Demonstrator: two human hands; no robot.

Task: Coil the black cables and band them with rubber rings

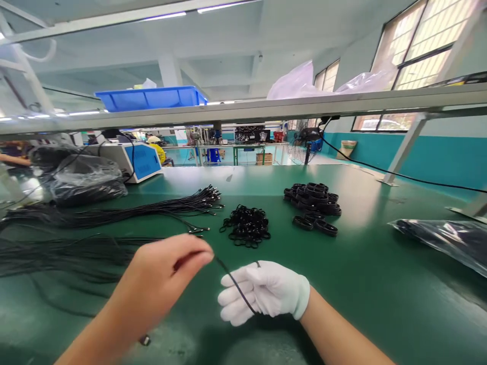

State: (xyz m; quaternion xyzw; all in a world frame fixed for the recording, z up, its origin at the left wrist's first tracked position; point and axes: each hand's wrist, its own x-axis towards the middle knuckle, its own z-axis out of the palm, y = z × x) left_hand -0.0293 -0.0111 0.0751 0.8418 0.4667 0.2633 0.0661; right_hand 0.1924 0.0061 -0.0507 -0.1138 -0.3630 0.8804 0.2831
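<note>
My left hand (167,274), bare, is closed in a pinch on a black cable (238,289). From those fingertips the cable runs down across the palm of my right hand (262,291), which wears a white glove. The right palm faces up, fingers fairly straight and thumb folded over; a short dark bit of cable shows at the thumb. How the cable passes behind the glove is hidden. Below my left wrist a small metal-ended connector (144,340) is visible. Just beyond my hands lies a heap of small black rings (247,225).
Long black cables with connector ends (182,203) spread over the left of the green table (361,284). Coiled black cables (314,200) are piled at right, near a plastic bag (449,241). A blue-white machine (142,159) stands back left. Overhead, a shelf carries a blue bin (152,99).
</note>
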